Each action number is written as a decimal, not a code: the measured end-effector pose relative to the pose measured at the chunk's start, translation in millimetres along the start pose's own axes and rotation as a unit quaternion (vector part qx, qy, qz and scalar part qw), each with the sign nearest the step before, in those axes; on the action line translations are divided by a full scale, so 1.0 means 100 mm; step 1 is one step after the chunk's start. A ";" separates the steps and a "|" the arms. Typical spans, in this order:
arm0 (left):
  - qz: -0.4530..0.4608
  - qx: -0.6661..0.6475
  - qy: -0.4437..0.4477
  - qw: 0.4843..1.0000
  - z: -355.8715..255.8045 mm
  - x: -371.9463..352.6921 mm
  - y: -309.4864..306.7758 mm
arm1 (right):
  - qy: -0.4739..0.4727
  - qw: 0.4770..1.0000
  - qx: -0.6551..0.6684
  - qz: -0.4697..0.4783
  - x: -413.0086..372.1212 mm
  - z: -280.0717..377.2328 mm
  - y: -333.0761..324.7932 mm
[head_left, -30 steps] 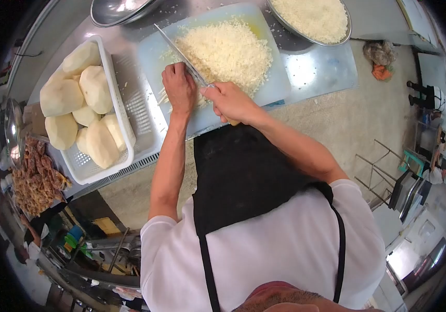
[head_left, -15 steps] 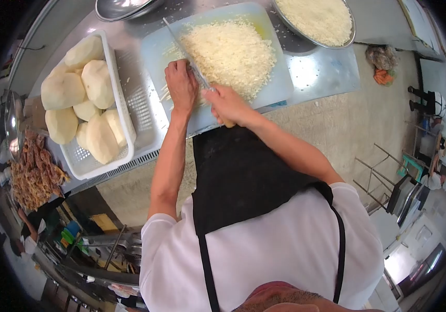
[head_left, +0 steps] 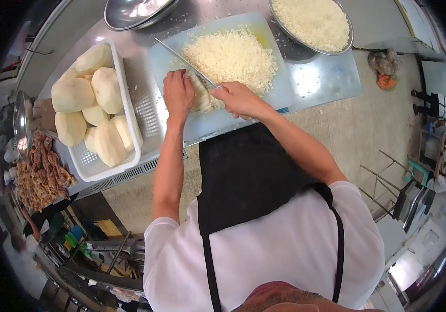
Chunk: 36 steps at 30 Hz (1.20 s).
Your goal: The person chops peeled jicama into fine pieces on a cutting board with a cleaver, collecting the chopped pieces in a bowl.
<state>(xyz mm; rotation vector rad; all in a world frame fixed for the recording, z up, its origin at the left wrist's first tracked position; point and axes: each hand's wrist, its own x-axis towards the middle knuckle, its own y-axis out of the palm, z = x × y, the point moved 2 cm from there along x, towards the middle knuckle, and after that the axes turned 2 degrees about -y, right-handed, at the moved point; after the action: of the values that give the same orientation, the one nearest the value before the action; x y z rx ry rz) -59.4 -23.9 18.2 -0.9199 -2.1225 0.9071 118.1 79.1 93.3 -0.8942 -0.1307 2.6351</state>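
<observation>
On the pale cutting board (head_left: 283,83) lies a broad heap of finely chopped white pieces (head_left: 233,57). My right hand (head_left: 241,100) is wrapped round the handle of a long knife (head_left: 191,66), whose blade points to the upper left. Pale cut strips (head_left: 200,93) lie between the blade and my left hand. My left hand (head_left: 178,93) rests on the left part of the board beside the strips, fingers bent and close together; whether anything is under its fingertips is hidden.
A white basket (head_left: 138,140) of large peeled vegetables (head_left: 107,143) stands left. A metal bowl of chopped pieces (head_left: 314,23) is upper right, stacked metal bowls (head_left: 134,11) upper left. Brown food pieces (head_left: 41,171) lie far left. A distant person (head_left: 436,105) stands at right.
The knife and my right hand have moved up and right, away from my left hand, exposing the cut strips. The view has shifted slightly, with the basket and bowls appearing lower.
</observation>
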 end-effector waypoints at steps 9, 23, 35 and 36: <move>-0.078 0.026 -0.021 0.996 -0.14 -0.08 0.18 | 0.014 1.000 -0.002 0.018 -0.04 0.14 -0.04; -0.085 0.009 -0.017 0.996 -0.11 -0.11 0.19 | -0.022 0.999 0.004 0.027 0.02 0.00 0.01; -0.113 -0.030 -0.029 0.993 -0.15 -0.12 0.16 | -0.011 0.999 -0.011 0.036 -0.10 0.02 0.01; -0.112 -0.030 -0.030 0.993 -0.14 -0.12 0.17 | -0.030 0.999 -0.007 0.031 -0.12 0.02 0.02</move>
<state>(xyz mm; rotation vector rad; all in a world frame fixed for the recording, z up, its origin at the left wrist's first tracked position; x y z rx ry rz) -36.1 -20.3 9.3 -0.6733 -2.2610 0.7674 125.6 72.8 101.4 -0.8375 -0.1400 2.7227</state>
